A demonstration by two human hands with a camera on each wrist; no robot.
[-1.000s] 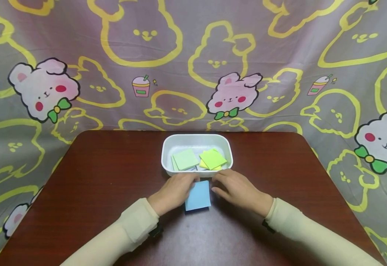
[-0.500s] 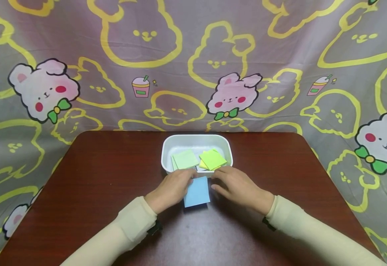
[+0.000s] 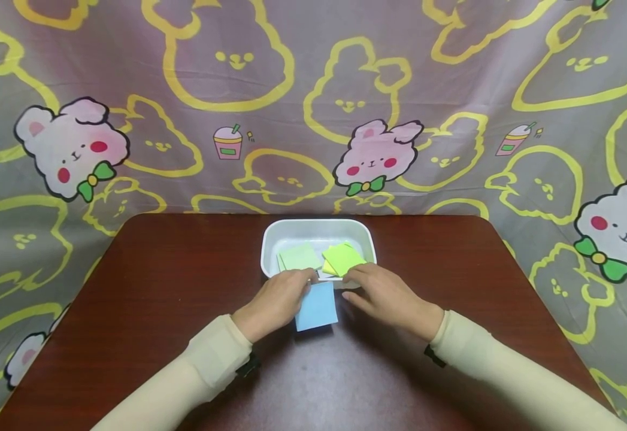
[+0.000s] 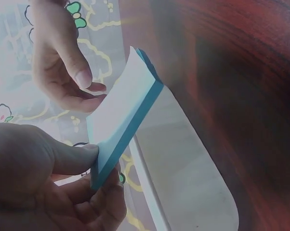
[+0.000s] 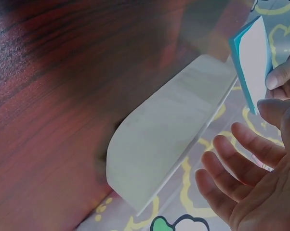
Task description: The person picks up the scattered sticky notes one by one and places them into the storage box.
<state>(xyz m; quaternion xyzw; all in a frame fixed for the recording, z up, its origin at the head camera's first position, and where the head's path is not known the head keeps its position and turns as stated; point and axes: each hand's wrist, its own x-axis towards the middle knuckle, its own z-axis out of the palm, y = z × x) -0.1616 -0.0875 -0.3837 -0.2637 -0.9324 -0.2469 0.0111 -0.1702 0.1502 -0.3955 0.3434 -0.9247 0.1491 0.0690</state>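
Note:
My left hand [image 3: 276, 301] pinches a blue sticky note pad [image 3: 317, 307] by its left edge, thumb on its face, just in front of a white plastic tray [image 3: 318, 223]. In the left wrist view the pad [image 4: 123, 103] is tilted and its thick blue edge shows. To the right, my right hand [image 3: 391, 293] hovers near the tray's front corner, fingers loosely bent and spread. The right wrist view shows nothing in that hand [image 5: 260, 178], with a gap to the pad. Inside the tray lie pale green sticky notes [image 3: 298, 256] and lime green ones [image 3: 344, 258].
Some yellow notes [image 3: 328, 269] peek out under the lime green ones. The tray stands on a dark red-brown wooden table [image 3: 184, 257], near its back edge. Behind and beside the table hangs a cloth with cartoon rabbits [image 3: 378, 158].
My left hand has raised the blue sticky note pad slightly and moved it forward and a little left, closer to the tray. The right hand has shifted slightly forward, still holding nothing.

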